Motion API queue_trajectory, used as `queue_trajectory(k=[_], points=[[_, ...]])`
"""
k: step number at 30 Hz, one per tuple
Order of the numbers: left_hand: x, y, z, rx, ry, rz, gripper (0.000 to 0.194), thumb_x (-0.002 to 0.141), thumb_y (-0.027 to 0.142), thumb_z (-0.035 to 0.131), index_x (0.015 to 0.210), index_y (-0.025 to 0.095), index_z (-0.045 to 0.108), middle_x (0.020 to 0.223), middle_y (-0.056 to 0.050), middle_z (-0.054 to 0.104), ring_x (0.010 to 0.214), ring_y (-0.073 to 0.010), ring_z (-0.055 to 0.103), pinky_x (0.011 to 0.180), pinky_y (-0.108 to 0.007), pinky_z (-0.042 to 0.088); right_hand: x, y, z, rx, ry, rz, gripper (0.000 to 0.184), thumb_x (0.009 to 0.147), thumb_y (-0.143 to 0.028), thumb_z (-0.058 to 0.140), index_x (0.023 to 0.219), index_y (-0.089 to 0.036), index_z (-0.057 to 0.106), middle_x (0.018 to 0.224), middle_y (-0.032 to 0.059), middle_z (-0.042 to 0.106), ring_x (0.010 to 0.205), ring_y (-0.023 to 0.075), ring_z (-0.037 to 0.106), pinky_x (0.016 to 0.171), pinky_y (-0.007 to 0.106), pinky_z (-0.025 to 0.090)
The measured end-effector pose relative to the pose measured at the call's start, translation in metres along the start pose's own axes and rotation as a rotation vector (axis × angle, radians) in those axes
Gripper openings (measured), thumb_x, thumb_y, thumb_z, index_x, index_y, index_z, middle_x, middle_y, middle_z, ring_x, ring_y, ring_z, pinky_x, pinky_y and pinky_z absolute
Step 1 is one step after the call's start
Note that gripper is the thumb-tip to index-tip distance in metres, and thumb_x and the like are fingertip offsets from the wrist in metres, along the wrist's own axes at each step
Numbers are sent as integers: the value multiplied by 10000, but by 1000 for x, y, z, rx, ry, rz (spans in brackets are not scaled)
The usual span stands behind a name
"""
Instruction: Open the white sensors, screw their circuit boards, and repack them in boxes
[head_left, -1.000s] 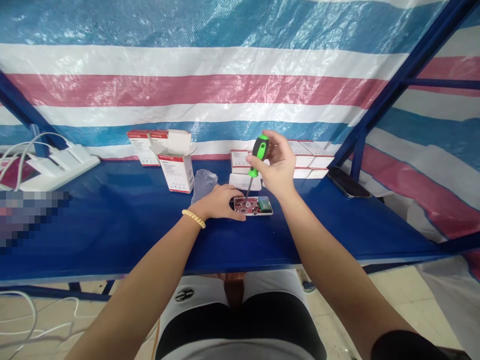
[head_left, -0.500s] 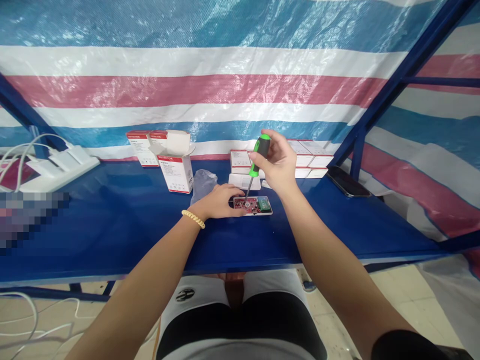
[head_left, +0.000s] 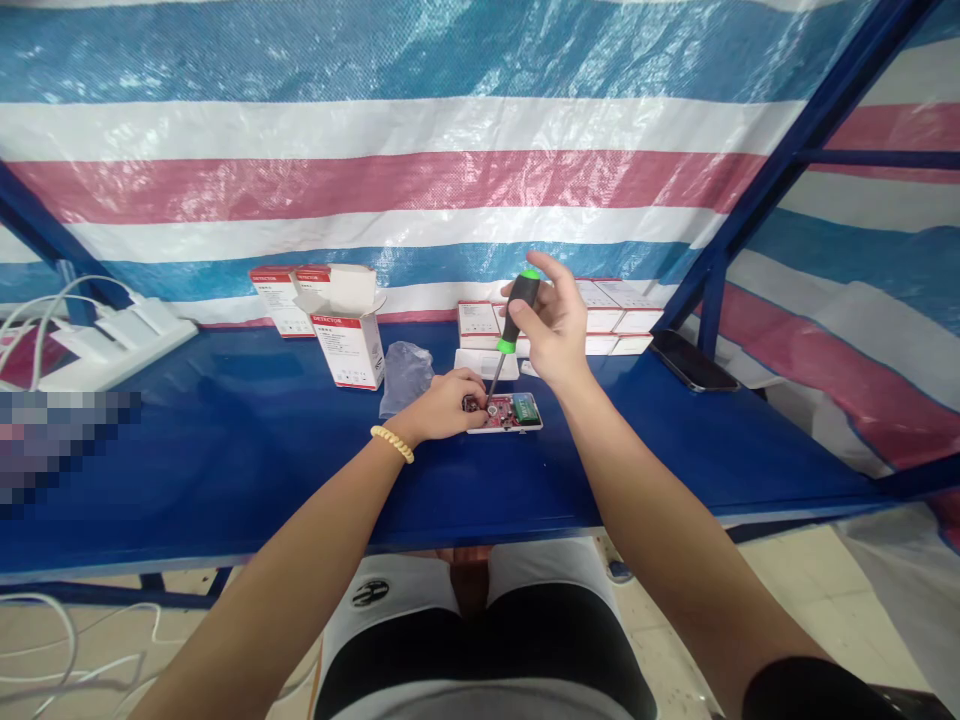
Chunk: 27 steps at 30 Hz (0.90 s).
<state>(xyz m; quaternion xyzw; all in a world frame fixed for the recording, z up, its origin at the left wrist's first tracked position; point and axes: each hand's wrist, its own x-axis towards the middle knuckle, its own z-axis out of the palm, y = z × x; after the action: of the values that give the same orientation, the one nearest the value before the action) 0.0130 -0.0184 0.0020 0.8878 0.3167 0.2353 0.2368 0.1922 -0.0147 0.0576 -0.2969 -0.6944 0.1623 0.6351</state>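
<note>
circuit board (head_left: 505,411) on table (head_left: 300,490), boxes (head_left: 477,319) behind, power strip (head_left: 124,364) left, phone (head_left: 694,361) right

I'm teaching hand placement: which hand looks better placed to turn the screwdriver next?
Probably the right hand: it holds the screwdriver, whose shaft slants down toward the circuit board. The left hand is occupied at the board's left end.

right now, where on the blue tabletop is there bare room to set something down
Bare tabletop shows between the power strip and left forearm, and between the right forearm and smartphone. It is crowded around the red circuit board: the left hand, right hand and green-black screwdriver converge there, with the plastic bag left of it and white boxes behind.
</note>
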Motion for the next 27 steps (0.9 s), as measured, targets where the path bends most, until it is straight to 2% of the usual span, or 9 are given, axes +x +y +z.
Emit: queue_trajectory(k=[4, 7, 10, 16, 21, 27], points=[[0, -1, 0, -14, -5, -7, 106, 773, 289, 647, 763, 184, 660, 1017, -53, 615, 998, -205, 600, 984, -368, 435, -1, -4, -1, 23, -53, -20, 568, 894, -640, 423, 1363, -319, 419, 1191, 73, 610, 1060, 256, 624, 841, 478, 562], [0, -1, 1, -37, -4, -8, 116, 770, 300, 643, 760, 186, 660, 1010, -51, 617, 982, -205, 608, 982, -367, 443, -1, -5, 2, -65, 15, -31, 572, 860, -617, 518, 1335, -303, 462, 1223, 84, 583, 1078, 262, 609, 856, 472, 559], [0, 0, 2, -55, -1, -30, 124, 766, 307, 649, 744, 186, 661, 999, -53, 618, 973, -206, 612, 972, -368, 452, -1, -4, 3, -126, 54, -5, 605, 849, -575, 572, 1373, -311, 426, 1180, 82, 599, 1019, 255, 624, 826, 470, 566], [2, 1, 1, -61, -15, -36, 130, 781, 296, 636, 732, 178, 659, 990, -59, 628, 965, -210, 611, 964, -371, 453, -2, -6, -2, -111, -94, 22, 631, 917, -612, 400, 1466, -316, 302, 1158, 94, 625, 914, 226, 668, 753, 436, 582], [1, 4, -1, -65, -27, -29, 172, 801, 315, 620, 695, 181, 635, 965, -57, 622, 965, -209, 603, 947, -366, 458, -3, -6, 2, -153, -56, -26, 703, 861, -587, 545, 1472, -325, 319, 1244, 97, 593, 1045, 259, 637, 815, 469, 579], [2, 3, -1, -38, -41, 0, 163, 829, 299, 586, 719, 182, 616, 990, -61, 617, 990, -209, 584, 952, -374, 443, -2, -1, 1, -154, -153, 9, 750, 891, -624, 455, 1529, -351, 171, 1166, 90, 640, 818, 205, 673, 693, 418, 578]])
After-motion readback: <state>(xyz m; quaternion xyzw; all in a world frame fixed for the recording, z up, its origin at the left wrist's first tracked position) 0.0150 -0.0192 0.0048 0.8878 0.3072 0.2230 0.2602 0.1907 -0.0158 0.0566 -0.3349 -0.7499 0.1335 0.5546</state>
